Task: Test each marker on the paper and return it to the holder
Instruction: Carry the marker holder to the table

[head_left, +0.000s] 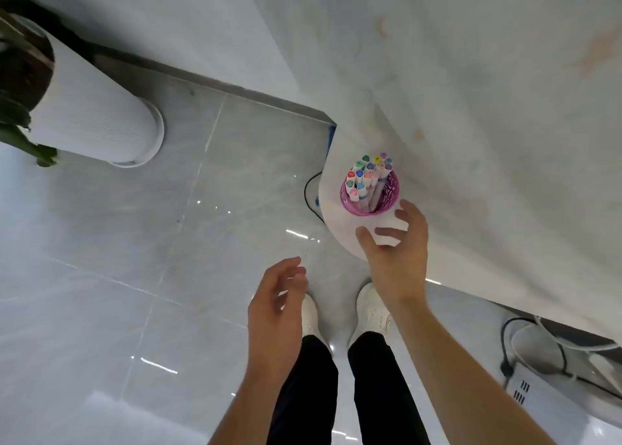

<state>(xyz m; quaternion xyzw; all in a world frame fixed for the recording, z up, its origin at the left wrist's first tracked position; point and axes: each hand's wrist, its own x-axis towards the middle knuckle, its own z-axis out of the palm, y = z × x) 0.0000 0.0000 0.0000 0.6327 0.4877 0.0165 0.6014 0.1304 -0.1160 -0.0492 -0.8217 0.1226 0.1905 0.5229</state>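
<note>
A pink holder (387, 202) stands near the rounded corner of a pale marble-look table (488, 125). Several markers (367, 175) with coloured caps stand upright in it. My right hand (397, 256) hovers just in front of the holder, fingers spread and empty, a short way from its rim. My left hand (276, 310) hangs lower over the floor, fingers loosely curled, holding nothing. I see no paper in this view.
A white ribbed planter (101, 118) with a green plant stands on the grey tiled floor (134, 242) at the left. My white shoes (370, 310) are below the table edge. Cables and a white device (538, 353) lie under the table at the right.
</note>
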